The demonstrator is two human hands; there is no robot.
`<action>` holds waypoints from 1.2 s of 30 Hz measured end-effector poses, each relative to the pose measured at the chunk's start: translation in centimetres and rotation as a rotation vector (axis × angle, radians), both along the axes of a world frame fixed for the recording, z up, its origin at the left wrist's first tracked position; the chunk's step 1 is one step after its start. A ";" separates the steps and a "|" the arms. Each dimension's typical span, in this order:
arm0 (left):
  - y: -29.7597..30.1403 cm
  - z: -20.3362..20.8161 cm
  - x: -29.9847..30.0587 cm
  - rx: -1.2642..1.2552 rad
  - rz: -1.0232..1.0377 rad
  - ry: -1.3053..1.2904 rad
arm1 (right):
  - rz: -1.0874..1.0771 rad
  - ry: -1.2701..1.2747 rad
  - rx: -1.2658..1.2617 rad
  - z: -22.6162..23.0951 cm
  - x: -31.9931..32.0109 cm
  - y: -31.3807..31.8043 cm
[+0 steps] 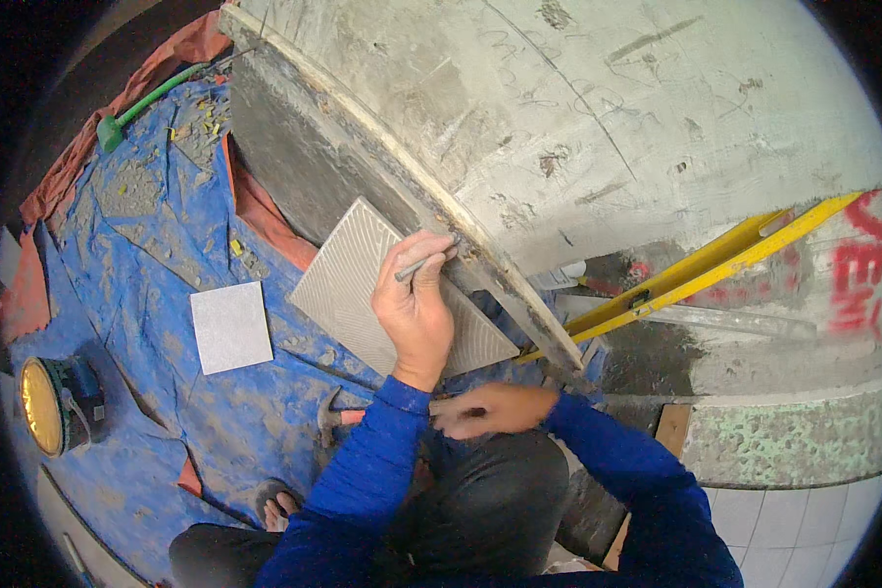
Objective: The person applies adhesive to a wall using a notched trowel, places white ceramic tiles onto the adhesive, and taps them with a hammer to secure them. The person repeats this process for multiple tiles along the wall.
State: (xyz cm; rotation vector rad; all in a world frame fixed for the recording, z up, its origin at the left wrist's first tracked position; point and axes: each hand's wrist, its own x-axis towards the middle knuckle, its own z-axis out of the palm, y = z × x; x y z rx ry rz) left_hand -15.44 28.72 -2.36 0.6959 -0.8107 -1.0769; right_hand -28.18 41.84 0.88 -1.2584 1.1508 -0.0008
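My left hand (416, 304) is closed round a slim grey pencil (412, 269), its fingertips at the long edge of a grey concrete ledge (382, 147). Below that hand, partly hidden by it, a square tile (348, 284) with a grey, ridged face leans near the ledge. My right hand (495, 410) is above my knee, beside my left cuff. Its fingers are bent together; what they hold, if anything, is hidden.
A yellow spirit level (706, 269) and a metal straightedge (735, 318) lie right of the ledge. On the blue tarp (157, 323) are a small white tile (231, 327), a dark bucket (64, 404), a hammer (335, 416) and a green-handled tool (142, 106).
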 end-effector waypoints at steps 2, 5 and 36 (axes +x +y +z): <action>-0.1 0.2 0.1 -0.026 0.037 -0.052 | 0.104 0.106 -0.021 -6.1 -0.7 1.0; -0.1 0.4 0.4 -0.051 0.072 -0.099 | 0.380 0.373 -0.505 -13.2 -0.2 4.2; 1.8 9.8 -1.3 0.838 0.147 0.141 | -0.117 0.920 0.751 37.4 0.8 5.4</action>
